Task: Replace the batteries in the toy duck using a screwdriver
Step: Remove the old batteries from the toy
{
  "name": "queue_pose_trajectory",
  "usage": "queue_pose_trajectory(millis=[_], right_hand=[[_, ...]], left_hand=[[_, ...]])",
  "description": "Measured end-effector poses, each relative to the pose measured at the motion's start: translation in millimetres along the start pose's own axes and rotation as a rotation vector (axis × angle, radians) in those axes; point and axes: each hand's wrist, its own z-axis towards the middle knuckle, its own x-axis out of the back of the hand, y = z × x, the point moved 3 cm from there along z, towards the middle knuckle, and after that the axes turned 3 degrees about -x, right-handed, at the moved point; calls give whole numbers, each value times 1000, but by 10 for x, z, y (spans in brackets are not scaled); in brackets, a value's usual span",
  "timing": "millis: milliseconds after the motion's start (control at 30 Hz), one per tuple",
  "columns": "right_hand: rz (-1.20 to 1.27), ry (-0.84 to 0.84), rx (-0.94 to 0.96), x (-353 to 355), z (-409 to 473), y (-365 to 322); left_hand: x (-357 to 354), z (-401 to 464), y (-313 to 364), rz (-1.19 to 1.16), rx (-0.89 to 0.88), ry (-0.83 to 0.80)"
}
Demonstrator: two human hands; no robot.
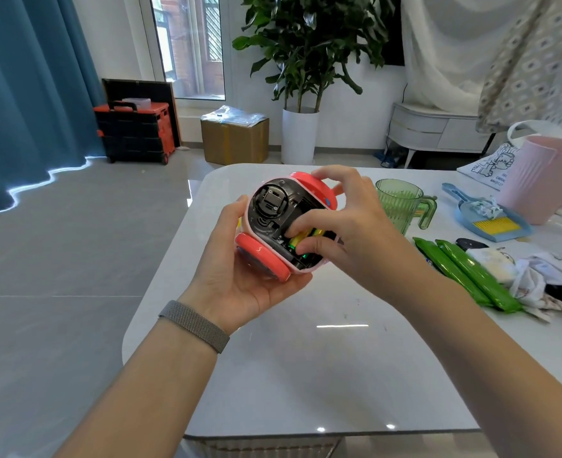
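Note:
The toy duck (274, 206) is held upside down above the white table (306, 358), showing its black underside and red wheels. My left hand (240, 276) cups it from below, fingers curled round one wheel. The battery compartment is open, with yellow-green batteries (301, 238) inside. My right hand (345, 219) reaches over the toy; its thumb rests on the far wheel and its curled fingertips pinch a battery in the compartment. No screwdriver or compartment cover is visible.
To the right on the table stand a green plastic jug (402, 203), a blue dustpan with a yellow brush (491, 223), two green packets (468, 272), crumpled cloth (537, 279) and a pink basket (544, 176). A potted plant (301, 133) stands beyond the table.

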Motion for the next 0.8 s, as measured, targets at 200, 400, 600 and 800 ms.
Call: queue_pose_trajectory(millis=[200,400,600,800], right_hand=[[-62,47,65,-105,-41,-22],[63,-5,0,-162,-71,-15],[307,7,-96,-194,-35,-12],[843,387,-318,252,78,215]], left_hand=[[22,1,-16,29,5,6],[22,-3,-14,33,8,11],[-2,13,-29,7,6,2],[1,5,-15,-68,12,12]])
